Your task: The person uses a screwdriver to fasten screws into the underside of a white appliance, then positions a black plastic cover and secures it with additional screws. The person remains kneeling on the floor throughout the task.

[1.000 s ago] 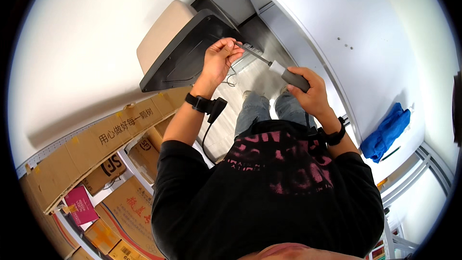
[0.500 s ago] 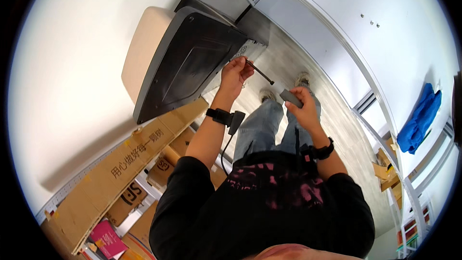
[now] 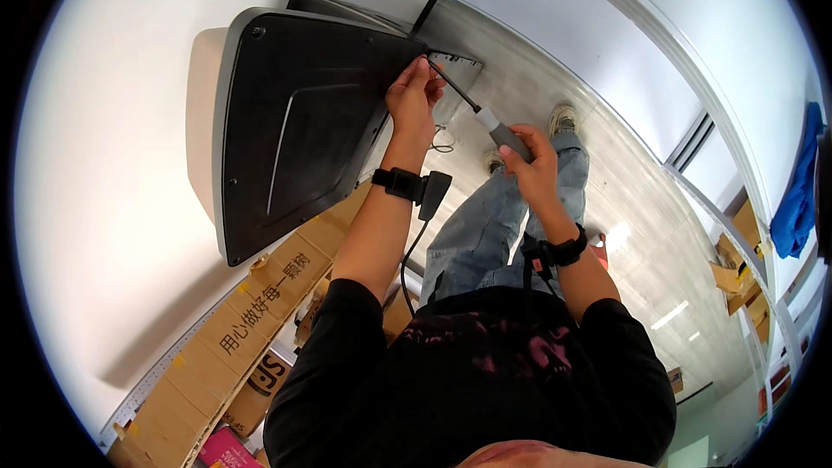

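Observation:
My right hand point(image 3: 537, 169) is wrapped round the grey handle of a screwdriver point(image 3: 505, 134), which has a light collar and a long dark shaft. The shaft slants up and left to my left hand point(image 3: 411, 108), whose thumb and fingers are closed about its tip. Whether a screw is also pinched there, I cannot make out. Those fingertips are at the right corner of a large black panel point(image 3: 321, 121) with grey edges and screw holes. Behind the panel shows a beige body point(image 3: 201, 113).
A long cardboard box point(image 3: 217, 338) with other boxes lies below the panel, at the left. White framed panels point(image 3: 607, 26) line the upper right. A blue cloth point(image 3: 796, 191) hangs at the far right. A thin cable loop point(image 3: 443, 140) is near my left hand.
Both hands have moved up, bringing the screwdriver's tip to the panel's corner. The panel appears larger and further left, and the view has shifted.

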Motion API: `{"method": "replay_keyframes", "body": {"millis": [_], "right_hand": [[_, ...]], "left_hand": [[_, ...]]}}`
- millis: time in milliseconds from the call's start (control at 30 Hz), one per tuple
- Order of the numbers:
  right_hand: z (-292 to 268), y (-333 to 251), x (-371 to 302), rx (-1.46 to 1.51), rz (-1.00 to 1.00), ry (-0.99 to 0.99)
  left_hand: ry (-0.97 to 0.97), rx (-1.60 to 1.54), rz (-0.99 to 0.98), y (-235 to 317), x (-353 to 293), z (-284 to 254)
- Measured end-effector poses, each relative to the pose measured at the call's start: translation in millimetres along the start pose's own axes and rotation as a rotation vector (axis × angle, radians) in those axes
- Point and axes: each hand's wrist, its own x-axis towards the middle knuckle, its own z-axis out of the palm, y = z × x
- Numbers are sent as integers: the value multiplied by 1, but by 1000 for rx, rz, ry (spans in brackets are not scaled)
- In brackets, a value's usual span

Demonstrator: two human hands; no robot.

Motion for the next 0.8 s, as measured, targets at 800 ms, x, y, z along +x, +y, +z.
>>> {"method": "replay_keyframes", "body": {"millis": [800], "right_hand": [[6, -22, 41, -402, -210, 81]], "left_hand": [[168, -220, -112, -3, 15, 12]]}}
